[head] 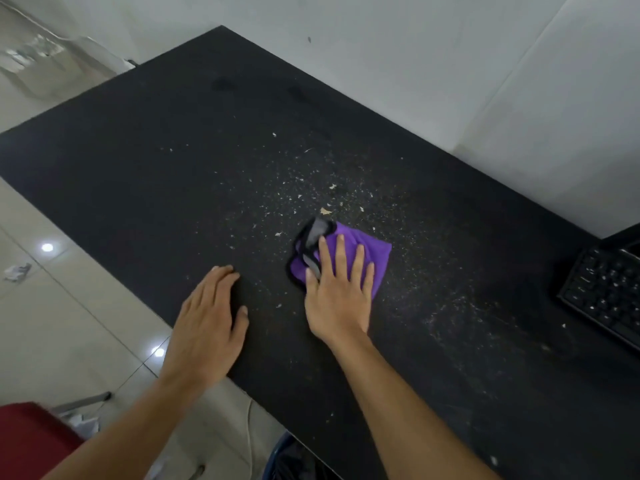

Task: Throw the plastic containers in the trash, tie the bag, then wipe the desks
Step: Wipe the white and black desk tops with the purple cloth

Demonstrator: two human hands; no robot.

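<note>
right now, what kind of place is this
Probably an office or workroom: a long black desk against a white wall, a black keyboard at its right end, and a tiled floor.

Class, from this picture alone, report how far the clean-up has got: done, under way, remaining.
Done: no plastic containers show on the desk; the bag cannot be judged. Under way: the right hand presses a purple cloth flat on it, left hand resting beside. Left: crumbs speckle the surface.

Black keyboard (604, 296) cut by right edge, cloth (349, 244) partly under right hand (337, 296)
</note>
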